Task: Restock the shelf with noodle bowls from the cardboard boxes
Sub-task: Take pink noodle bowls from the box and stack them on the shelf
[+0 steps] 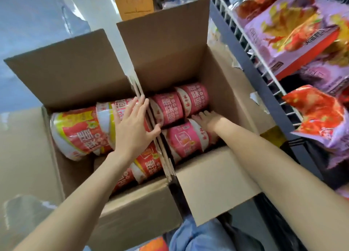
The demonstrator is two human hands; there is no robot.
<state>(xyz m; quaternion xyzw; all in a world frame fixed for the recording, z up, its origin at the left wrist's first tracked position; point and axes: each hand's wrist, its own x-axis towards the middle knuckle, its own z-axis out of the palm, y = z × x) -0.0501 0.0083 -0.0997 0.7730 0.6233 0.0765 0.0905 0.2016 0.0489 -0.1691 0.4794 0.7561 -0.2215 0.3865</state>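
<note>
Denim knees (196, 235) sit at the bottom edge, and both bare arms stretch forward over two open cardboard boxes standing side by side on the floor. Left hand (132, 126) lies flat, fingers straight and spread, palm on the film-wrapped red noodle bowls (79, 131) in the left box (132, 209), fingertips reaching the touching walls where the two boxes meet; it grips nothing. Right hand (207, 121) dives into the right box (217, 184), down between the pink noodle bowls (181, 104) by the far wall and the pink bowl (185, 137) nearer the front wall. Its fingers look curled against that nearer bowl, but the tips are hidden behind it, so I cannot tell whether it has a real hold.

Now, the handling. These bowls lie on their sides, packed tight, rims touching. I judge them light, thin-walled and easy to dent, with glossy shrink film that will slide under a loose pinch. The soft lid face is the wrong place to press. Best hold looks like a wide grasp around the barrel just under the stiff rim, or a palm on the base and another on the lid edge. The red ones seem bundled in shared film, so they should lift as a pack.

Wire shelf (245, 48) waits along the right, already carrying purple snack bags (283, 33).
</note>
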